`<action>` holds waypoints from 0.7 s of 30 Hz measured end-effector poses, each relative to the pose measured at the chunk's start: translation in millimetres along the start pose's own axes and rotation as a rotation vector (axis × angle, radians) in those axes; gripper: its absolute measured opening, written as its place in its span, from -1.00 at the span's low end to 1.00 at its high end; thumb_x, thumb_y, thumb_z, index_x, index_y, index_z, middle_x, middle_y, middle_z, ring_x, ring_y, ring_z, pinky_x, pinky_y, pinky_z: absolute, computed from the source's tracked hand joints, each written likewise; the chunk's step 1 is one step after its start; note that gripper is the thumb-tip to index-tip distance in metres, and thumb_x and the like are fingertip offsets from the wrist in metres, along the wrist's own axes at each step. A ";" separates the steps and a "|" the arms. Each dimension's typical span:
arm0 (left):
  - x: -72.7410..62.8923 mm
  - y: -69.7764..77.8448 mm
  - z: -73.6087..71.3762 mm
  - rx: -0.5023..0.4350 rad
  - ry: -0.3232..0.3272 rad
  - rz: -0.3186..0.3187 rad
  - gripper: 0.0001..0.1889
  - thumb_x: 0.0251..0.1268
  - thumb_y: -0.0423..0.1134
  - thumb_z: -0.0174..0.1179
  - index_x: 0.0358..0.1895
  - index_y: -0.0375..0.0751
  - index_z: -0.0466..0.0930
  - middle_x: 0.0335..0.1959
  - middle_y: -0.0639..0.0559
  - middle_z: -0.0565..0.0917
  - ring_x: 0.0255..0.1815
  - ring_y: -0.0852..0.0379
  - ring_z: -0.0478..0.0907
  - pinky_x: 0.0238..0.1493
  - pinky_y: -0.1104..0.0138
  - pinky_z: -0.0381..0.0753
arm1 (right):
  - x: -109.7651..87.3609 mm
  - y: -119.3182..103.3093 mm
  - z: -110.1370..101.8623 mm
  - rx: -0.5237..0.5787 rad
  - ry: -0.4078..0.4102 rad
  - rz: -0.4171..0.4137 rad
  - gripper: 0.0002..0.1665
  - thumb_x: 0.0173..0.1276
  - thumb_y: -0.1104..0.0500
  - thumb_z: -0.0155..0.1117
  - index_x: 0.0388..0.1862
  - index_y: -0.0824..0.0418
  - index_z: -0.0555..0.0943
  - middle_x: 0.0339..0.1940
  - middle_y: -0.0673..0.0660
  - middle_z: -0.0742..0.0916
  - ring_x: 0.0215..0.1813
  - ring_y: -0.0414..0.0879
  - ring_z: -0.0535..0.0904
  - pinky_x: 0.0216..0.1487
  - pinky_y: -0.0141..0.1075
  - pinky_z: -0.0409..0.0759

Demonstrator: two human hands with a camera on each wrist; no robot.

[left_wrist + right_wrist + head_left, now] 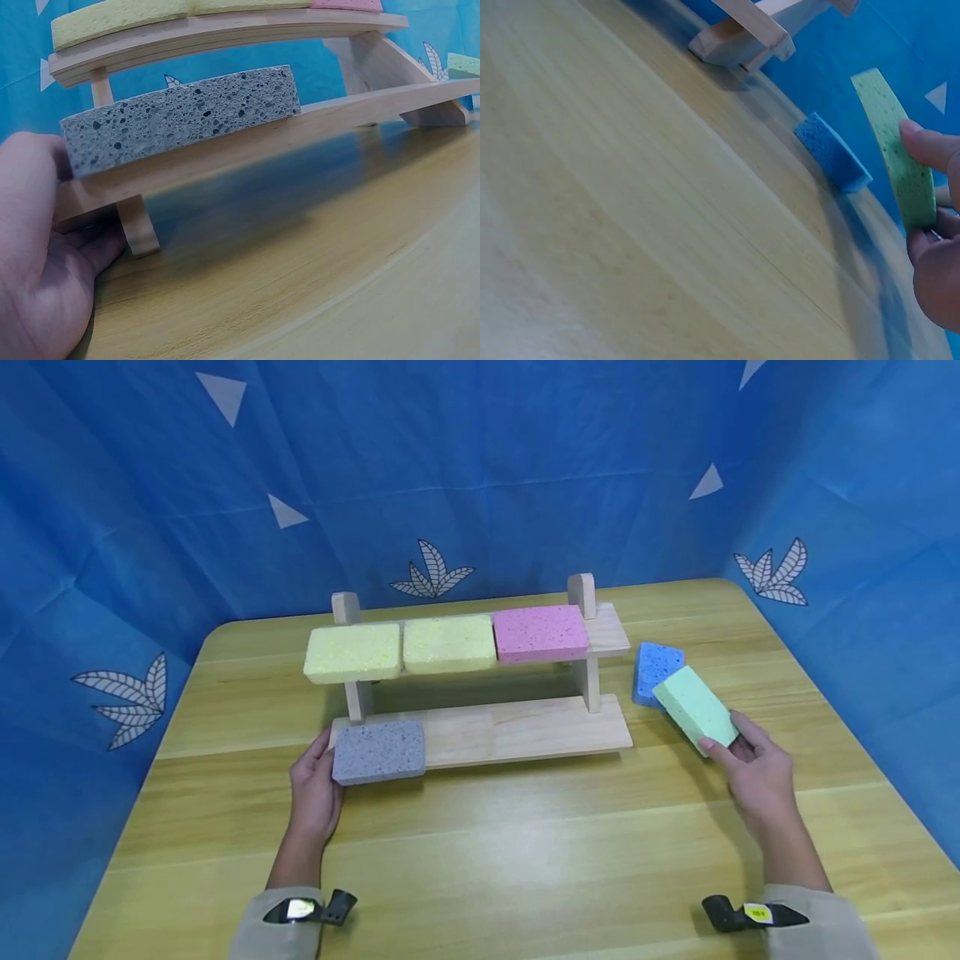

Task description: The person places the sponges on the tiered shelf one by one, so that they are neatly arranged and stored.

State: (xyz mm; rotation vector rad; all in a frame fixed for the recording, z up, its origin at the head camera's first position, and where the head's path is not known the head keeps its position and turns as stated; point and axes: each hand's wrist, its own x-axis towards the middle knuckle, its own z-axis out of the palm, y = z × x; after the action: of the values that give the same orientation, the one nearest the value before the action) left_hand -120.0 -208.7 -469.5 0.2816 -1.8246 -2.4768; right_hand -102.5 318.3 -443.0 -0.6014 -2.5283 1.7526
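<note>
My right hand (761, 772) pinches a light green sponge (696, 708) between thumb and fingers. In the right wrist view the green sponge (896, 150) is held up above the table. My left hand (315, 789) grips the left end of the lower board of a two-tier wooden rack (525, 731). Its fingers reach under that board in the left wrist view, close to a grey sponge (184, 116). The grey sponge lies at the lower board's left end. On the upper board sit two pale yellow sponges (352, 653) and a pink sponge (542, 633), side by side.
A blue sponge (656, 672) lies on the wooden table (525, 877) right of the rack, partly overlapped by the green one in the head view. A blue printed curtain (510, 468) hangs behind the table and at both sides.
</note>
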 end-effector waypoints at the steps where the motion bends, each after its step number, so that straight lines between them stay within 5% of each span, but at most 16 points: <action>1: -0.1 -0.1 0.0 0.000 0.000 0.002 -0.52 0.50 -0.38 -0.28 0.43 -0.35 0.05 0.47 -0.14 0.15 0.38 0.16 0.24 0.20 0.50 0.44 | -1.5 -0.7 0.6 -0.020 -0.017 -0.026 -0.04 0.30 -0.01 0.24 0.51 0.21 -0.03 0.51 0.34 0.06 0.49 0.09 0.05 0.26 -0.57 0.29; 9: 0.3 -1.0 -0.4 -0.002 0.001 0.004 -0.52 0.50 -0.38 -0.28 0.44 -0.36 0.04 0.47 -0.15 0.15 0.34 0.21 0.29 0.19 0.50 0.44 | -8.5 -6.8 6.1 -0.148 -0.120 -0.155 -0.07 0.30 -0.01 0.24 0.49 0.26 0.04 0.50 0.35 0.11 0.47 0.17 0.08 0.23 -0.61 0.30; 21: 0.4 -1.1 -0.6 -0.002 0.005 -0.006 -0.51 0.50 -0.38 -0.28 0.44 -0.36 0.04 0.47 -0.14 0.13 0.39 0.14 0.22 0.20 0.51 0.44 | -17.3 -19.6 17.7 -0.090 -0.206 -0.302 -0.15 0.27 0.16 0.30 0.46 0.24 0.16 0.47 0.30 0.21 0.45 -0.12 0.18 0.19 -0.70 0.30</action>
State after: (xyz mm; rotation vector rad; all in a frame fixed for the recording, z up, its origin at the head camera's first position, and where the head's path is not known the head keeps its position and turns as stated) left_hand -120.2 -209.0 -470.7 0.2938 -1.8227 -2.4792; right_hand -96.3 291.0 -428.3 -0.0322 -2.6659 1.6763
